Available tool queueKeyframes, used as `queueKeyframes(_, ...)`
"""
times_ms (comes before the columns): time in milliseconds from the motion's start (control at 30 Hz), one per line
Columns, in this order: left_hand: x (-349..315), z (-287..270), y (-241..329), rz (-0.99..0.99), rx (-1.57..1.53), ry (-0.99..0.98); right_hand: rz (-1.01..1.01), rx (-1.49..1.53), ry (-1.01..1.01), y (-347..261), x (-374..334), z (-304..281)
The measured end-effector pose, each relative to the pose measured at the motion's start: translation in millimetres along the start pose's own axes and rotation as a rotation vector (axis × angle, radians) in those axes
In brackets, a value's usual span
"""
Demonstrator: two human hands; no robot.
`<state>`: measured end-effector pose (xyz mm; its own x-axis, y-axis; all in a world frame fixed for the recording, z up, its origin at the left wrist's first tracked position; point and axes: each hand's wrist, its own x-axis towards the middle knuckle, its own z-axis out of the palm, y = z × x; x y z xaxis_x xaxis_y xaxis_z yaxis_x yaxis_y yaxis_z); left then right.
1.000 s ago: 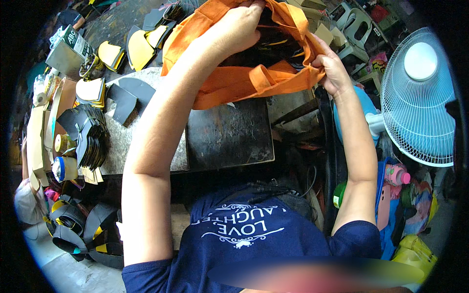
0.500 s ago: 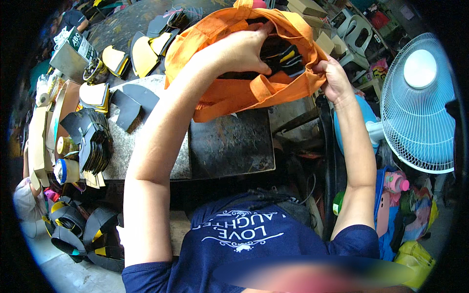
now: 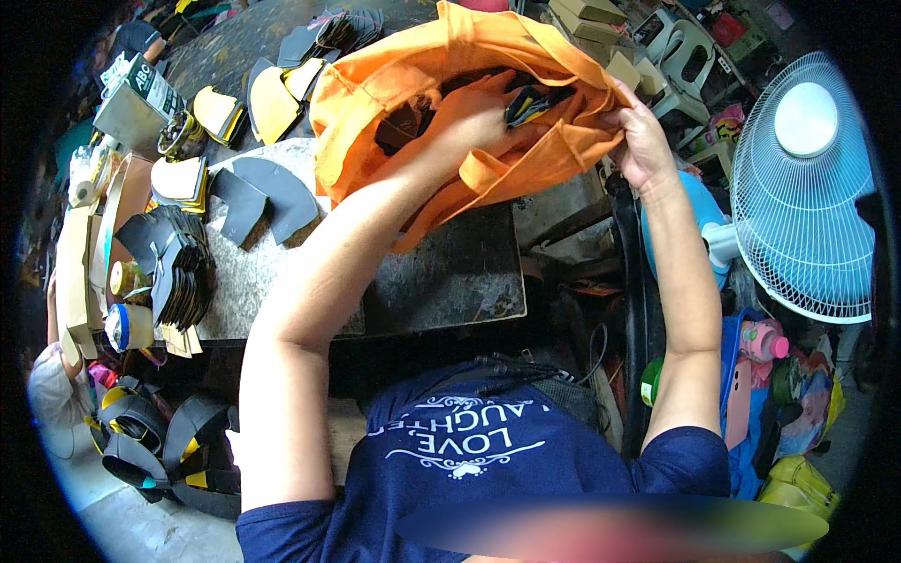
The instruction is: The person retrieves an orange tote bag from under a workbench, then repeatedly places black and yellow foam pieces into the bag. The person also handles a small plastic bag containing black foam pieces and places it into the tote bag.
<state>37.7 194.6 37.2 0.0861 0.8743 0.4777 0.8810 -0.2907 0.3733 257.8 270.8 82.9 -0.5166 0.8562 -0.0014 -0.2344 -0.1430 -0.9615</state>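
Pinching the soft orange cloth bag (image 3: 558, 150) by its right rim above the black counter (image 3: 450, 277), my right hand (image 3: 648, 148) sits opposite my left hand (image 3: 474, 131), inside, grip hidden, nearer the dark-and-yellow contents (image 3: 535, 108).

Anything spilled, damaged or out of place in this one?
Nothing stands out as spilled or damaged. The mouth of the orange bag is crumpled, but the right hand grips its rim and the left hand is inside, which likely explains it.
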Motion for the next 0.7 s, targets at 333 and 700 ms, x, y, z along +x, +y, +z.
queueKeyframes(333,-5.0,-1.2,-17.9,-0.170,-0.580,0.033,-0.056,-0.262,0.071,8.0,-9.6,-15.5)
queueKeyframes(700,5.9,-1.8,-3.1,-0.135,0.161,-0.045,-0.170,-0.458,-0.174,-2.0,-29.9,8.9)
